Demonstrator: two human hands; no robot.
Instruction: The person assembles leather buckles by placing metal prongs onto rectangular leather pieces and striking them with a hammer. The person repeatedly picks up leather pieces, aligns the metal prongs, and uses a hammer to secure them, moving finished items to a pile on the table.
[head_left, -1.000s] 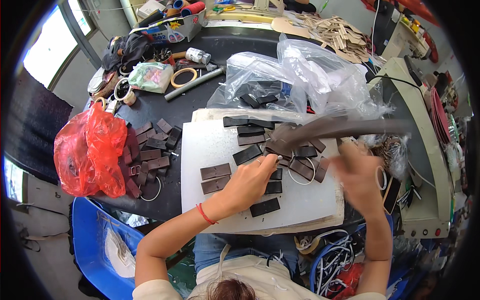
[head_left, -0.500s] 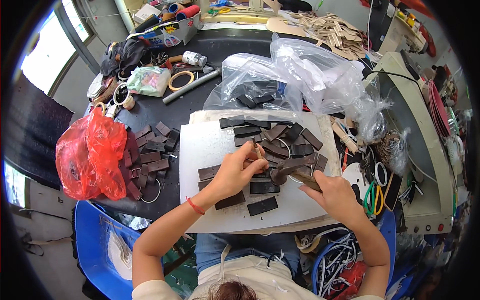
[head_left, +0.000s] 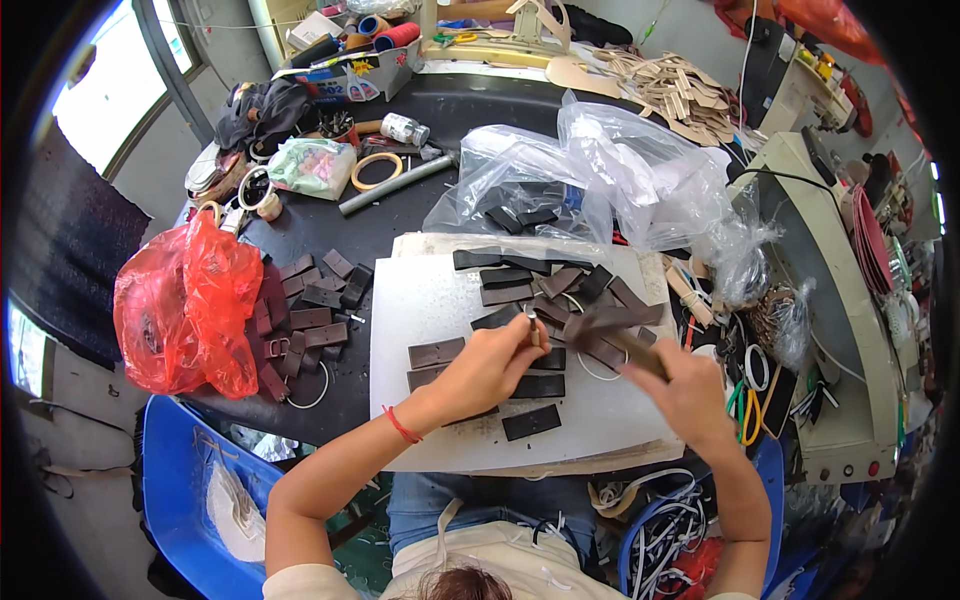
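Observation:
My left hand (head_left: 488,368), a red string on its wrist, pinches a slim metal punch (head_left: 531,316) over the white board (head_left: 430,300). Its lower end is hidden behind my fingers. My right hand (head_left: 688,388) is wrapped round the handle of a hammer (head_left: 596,326), whose blurred head hangs just right of the punch. Dark brown and black leather strips lie about on the board. A black strip (head_left: 532,422) is nearest the front, below my left hand, and a brown strip (head_left: 436,353) lies to its left. A thin white ring shows under the hammer.
More brown pieces (head_left: 312,318) are heaped left of the board beside a red plastic bag (head_left: 190,310). Clear plastic bags (head_left: 610,170) lie behind the board. A grey metal rod (head_left: 398,184) and tape rolls are at the back left. A pale machine (head_left: 850,400) stands right; a blue bin (head_left: 190,480) stands below left.
The hammer head has lifted and moved right, away from the punch. My left hand keeps its pinch, now tilted so the punch's bright top end shows. The whole view has shifted slightly.

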